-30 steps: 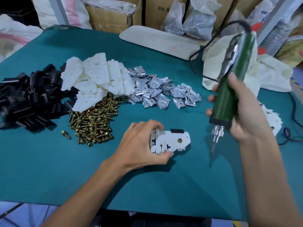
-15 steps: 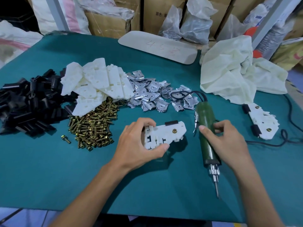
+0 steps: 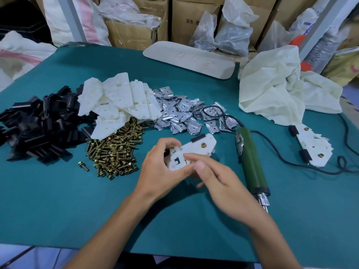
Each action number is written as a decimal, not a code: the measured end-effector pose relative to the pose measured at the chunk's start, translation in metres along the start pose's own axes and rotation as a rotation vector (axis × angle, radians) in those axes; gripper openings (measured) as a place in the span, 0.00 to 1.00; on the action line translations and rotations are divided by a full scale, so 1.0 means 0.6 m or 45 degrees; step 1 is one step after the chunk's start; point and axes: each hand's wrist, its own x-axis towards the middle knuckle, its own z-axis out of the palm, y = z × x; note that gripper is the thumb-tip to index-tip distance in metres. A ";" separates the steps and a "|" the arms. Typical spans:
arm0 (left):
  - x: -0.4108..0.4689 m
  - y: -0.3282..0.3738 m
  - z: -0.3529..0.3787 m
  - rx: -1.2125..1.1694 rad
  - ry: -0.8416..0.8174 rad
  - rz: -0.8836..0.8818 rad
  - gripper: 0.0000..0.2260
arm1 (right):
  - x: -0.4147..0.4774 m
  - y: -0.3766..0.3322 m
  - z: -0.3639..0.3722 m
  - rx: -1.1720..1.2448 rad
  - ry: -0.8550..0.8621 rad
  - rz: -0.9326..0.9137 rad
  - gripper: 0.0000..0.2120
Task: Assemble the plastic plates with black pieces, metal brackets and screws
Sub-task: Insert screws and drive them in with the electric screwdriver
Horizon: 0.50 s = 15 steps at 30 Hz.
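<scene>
My left hand (image 3: 159, 167) grips the left end of a white plastic plate (image 3: 196, 148), lifted slightly off the green table. The plate carries a black piece (image 3: 198, 138) on its far edge and a brass screw (image 3: 203, 145). My right hand (image 3: 219, 183) is at the plate's near edge, thumb and index finger on top and other fingers curled beneath. The green electric screwdriver (image 3: 252, 164) lies on the table just right of my right hand, tip toward me. Supply piles sit at the left: black pieces (image 3: 35, 129), white plates (image 3: 116, 105), metal brackets (image 3: 180, 115), brass screws (image 3: 114, 152).
Finished plates (image 3: 312, 146) lie at the right, below a crumpled cream cloth (image 3: 281, 90). The screwdriver's black cable (image 3: 287, 162) loops across the right side. A single screw (image 3: 83, 166) lies apart. A long white panel (image 3: 190, 59) sits at the back, in front of boxes and bags.
My right hand laid the screwdriver down on the table, let go of it and moved left onto the plate. My left hand kept hold of the plate and lifted it slightly.
</scene>
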 end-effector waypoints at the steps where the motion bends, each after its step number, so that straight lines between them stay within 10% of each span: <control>1: 0.000 0.001 -0.001 -0.026 -0.009 0.003 0.27 | 0.004 -0.002 0.003 0.068 0.075 -0.007 0.20; 7: -0.003 0.002 -0.002 -0.101 -0.030 -0.008 0.20 | 0.009 -0.001 -0.032 0.257 0.506 -0.032 0.14; 15: -0.002 0.003 0.008 -0.118 -0.045 -0.053 0.14 | 0.000 0.051 -0.231 -0.222 0.990 0.046 0.06</control>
